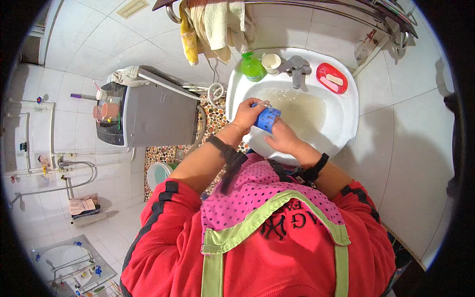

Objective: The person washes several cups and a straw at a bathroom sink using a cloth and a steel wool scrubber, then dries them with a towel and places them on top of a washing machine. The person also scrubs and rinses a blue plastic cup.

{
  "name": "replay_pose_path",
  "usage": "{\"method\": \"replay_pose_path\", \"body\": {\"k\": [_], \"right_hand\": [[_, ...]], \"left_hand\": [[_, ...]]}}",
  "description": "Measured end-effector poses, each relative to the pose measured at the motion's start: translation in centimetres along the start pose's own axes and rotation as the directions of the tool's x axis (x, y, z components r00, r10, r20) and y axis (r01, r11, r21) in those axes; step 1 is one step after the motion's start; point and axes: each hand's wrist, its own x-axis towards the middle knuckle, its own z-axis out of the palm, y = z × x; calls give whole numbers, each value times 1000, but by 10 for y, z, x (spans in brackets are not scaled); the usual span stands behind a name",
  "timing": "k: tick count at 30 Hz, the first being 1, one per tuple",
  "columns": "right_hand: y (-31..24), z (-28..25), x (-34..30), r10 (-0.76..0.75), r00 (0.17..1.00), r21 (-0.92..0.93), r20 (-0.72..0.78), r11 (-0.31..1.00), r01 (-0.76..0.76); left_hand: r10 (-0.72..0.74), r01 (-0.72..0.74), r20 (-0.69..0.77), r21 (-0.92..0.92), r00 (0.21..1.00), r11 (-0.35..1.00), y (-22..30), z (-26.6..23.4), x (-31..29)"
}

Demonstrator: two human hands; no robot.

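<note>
Over the near left part of the white sink [346, 129], my left hand [246, 117] is closed round a small blue cup-like container [267, 119] with a darker blocky pattern. The container lies tilted, its lower right end toward my right hand [283, 137]. That hand meets this end with its fingers hidden at or inside it; only its back and thumb show. Cloudy water with some bubbles stands in the basin below. The grey faucet [297, 69] rises at the sink's far edge, apart from both hands.
On the sink's far rim stand a green pump bottle [253, 68] and a white cup [271, 63]. A red soap dish [331, 78] with two bars sits to their right. Towels [217, 24] hang above. A grey washing machine [161, 116] and a pale bucket [159, 174] are at the left.
</note>
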Motion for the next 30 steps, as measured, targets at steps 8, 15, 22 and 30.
{"method": "replay_pose_path", "body": {"k": [8,15,22,30], "right_hand": [[-24,3,7,158,982,993,-100,79,88],[-37,-4,6,65,985,804,-158,587,90],[-17,-26,17,-583,806,-720,-101,602,345],[-11,-16,29,-122,899,-186,-420,981,46]], "left_hand": [[350,-352,213,-29,912,936,43,1,-4],[395,-437,224,183,891,881,66,6,-22],[73,-155,191,461,979,874,78,5,-8],[107,-118,50,375,993,920,77,17,16]]}}
